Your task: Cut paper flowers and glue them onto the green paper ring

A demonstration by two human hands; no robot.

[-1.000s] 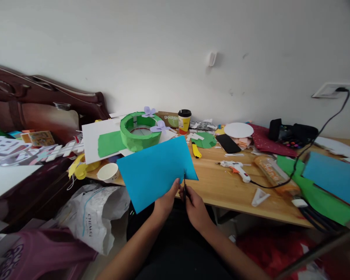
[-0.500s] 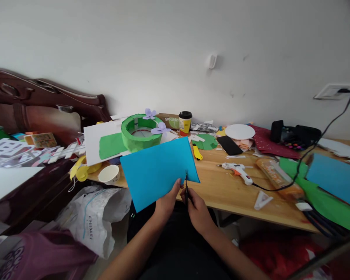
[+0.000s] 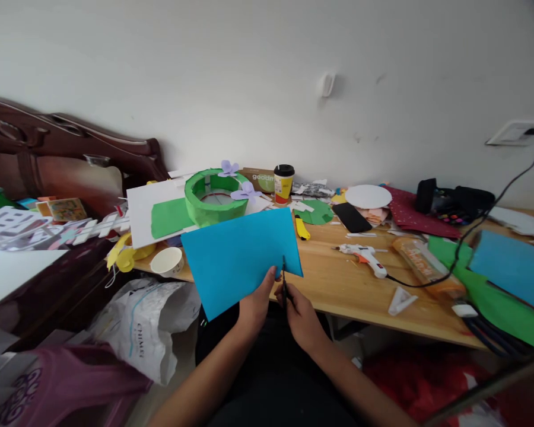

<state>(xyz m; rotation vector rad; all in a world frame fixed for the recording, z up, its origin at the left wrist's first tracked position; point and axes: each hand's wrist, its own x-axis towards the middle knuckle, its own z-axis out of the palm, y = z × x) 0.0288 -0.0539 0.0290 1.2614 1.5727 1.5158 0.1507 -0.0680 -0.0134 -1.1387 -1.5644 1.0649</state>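
Observation:
A sheet of blue paper is tilted in front of me, pinched at its lower edge by my left hand. The left thumb lies on top; the fingers beneath are mostly hidden. My right hand is closed around dark scissors, whose blades point away from me over the sheet's lower right part. Beyond the sheet stands a green paper-covered ring with purple paper flowers on its rim. A yellow utility knife lies just right of the sheet.
On the wooden table to the right lie a white glue gun with its cord, a black phone and an orange packet. A lidded cup stands behind. At left are a white bowl and a plastic bag.
The view has shifted slightly. The scissor blades sit a little differently at the blue paper's lower right edge; both hands keep their hold.

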